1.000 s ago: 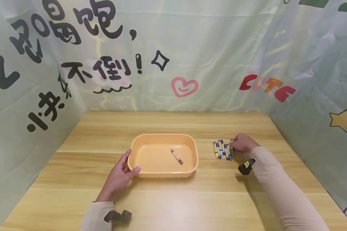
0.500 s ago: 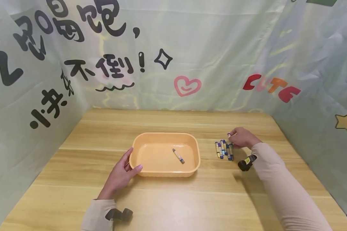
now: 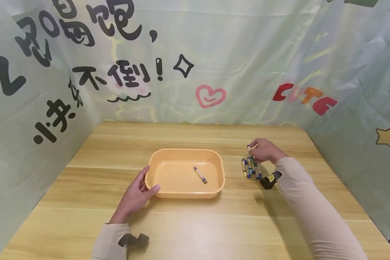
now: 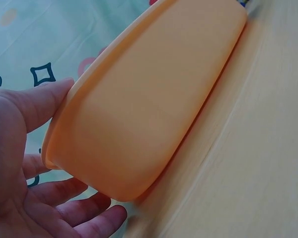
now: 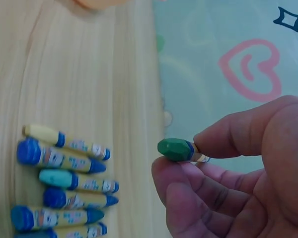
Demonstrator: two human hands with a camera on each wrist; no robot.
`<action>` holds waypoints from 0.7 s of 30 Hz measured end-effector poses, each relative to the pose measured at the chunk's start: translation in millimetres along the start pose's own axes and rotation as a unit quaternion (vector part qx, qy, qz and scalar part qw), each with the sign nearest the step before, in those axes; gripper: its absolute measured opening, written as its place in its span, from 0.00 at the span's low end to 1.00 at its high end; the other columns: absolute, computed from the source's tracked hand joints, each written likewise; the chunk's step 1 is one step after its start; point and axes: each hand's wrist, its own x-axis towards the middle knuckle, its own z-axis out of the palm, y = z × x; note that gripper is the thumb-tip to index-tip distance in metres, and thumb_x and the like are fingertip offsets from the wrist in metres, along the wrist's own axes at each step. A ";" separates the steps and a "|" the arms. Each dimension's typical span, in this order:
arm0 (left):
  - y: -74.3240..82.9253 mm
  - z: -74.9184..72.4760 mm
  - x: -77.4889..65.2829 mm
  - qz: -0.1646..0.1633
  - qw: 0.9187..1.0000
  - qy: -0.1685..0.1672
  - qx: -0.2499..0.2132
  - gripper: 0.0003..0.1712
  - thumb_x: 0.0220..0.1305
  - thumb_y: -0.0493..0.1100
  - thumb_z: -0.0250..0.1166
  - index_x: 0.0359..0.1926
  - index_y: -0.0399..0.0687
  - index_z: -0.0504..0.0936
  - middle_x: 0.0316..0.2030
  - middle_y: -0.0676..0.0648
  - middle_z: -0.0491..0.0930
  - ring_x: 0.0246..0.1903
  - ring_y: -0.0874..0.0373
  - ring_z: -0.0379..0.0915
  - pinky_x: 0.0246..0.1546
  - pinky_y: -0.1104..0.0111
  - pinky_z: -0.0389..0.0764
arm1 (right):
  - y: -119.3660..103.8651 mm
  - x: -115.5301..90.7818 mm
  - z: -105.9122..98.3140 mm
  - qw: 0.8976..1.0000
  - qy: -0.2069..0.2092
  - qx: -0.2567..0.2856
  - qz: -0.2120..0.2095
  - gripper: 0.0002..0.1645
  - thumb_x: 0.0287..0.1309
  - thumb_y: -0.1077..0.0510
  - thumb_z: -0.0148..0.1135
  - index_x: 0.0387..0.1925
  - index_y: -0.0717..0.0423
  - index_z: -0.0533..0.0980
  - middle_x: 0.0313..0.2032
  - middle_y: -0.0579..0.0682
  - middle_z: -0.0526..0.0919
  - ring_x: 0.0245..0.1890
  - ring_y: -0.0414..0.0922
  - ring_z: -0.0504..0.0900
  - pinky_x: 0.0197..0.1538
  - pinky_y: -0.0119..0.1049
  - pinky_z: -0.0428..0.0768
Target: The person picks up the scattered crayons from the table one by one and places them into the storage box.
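Observation:
My right hand (image 3: pixel 265 150) pinches a crayon with a green end (image 5: pixel 174 149) between thumb and fingers, raised over the far side of a row of crayons. In the right wrist view these lie side by side on the table, one with a pale yellow tip (image 5: pixel 42 134), another with a light turquoise end (image 5: pixel 57 178). Left of the row stands a light orange plastic basin (image 3: pixel 172 180) with a single crayon (image 3: pixel 200 175) lying inside. At its near left corner my left hand (image 3: pixel 133 198) holds the rim, thumb on top and fingers along the outer wall.
The wooden table (image 3: pixel 195 224) reaches back to a pale green cloth (image 3: pixel 247 65) printed with writing, a heart and a star, which also hangs at both sides. Black wrist mounts (image 3: pixel 270 180) sit on both sleeves.
The right hand has lifted the green crayon off the right end of the row and carried it left and away from me. The left hand stays on the basin.

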 end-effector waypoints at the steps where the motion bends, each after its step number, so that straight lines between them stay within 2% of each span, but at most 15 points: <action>1: 0.1 0.0 -0.1 0.000 1.000 -0.001 0.000 0.50 0.62 0.38 0.68 0.76 0.40 0.46 0.73 0.35 0.51 0.67 0.43 0.58 0.56 0.72 0.73 | -2.4 0.2 0.5 1.000 0.000 -0.001 -0.001 0.29 0.57 0.64 0.52 0.58 0.76 0.62 0.36 0.58 0.73 0.23 0.41 0.74 0.31 0.34 0.82; 6: 1.2 -0.6 -0.7 -0.003 1.000 0.002 0.007 0.50 0.62 0.38 0.68 0.76 0.40 0.46 0.72 0.34 0.51 0.67 0.43 0.59 0.56 0.72 0.73 | -13.6 2.3 3.9 1.000 -0.008 0.000 0.001 0.28 0.60 0.63 0.52 0.60 0.72 0.61 0.32 0.55 0.74 0.23 0.43 0.75 0.33 0.38 0.82; 13: 2.0 -0.4 -0.9 0.000 1.000 0.001 0.008 0.50 0.62 0.38 0.68 0.76 0.39 0.46 0.72 0.34 0.51 0.66 0.42 0.59 0.56 0.72 0.73 | -24.8 7.1 12.7 1.000 -0.014 0.017 -0.005 0.26 0.60 0.65 0.51 0.59 0.70 0.61 0.30 0.55 0.74 0.19 0.41 0.73 0.26 0.35 0.76; 21: 1.0 -0.5 -1.0 -0.001 1.000 -0.001 0.008 0.51 0.62 0.39 0.69 0.76 0.40 0.46 0.73 0.35 0.50 0.67 0.43 0.58 0.56 0.72 0.73 | -38.9 10.3 25.7 0.999 -0.025 0.023 -0.014 0.25 0.61 0.65 0.52 0.58 0.68 0.62 0.27 0.56 0.76 0.20 0.45 0.75 0.28 0.41 0.80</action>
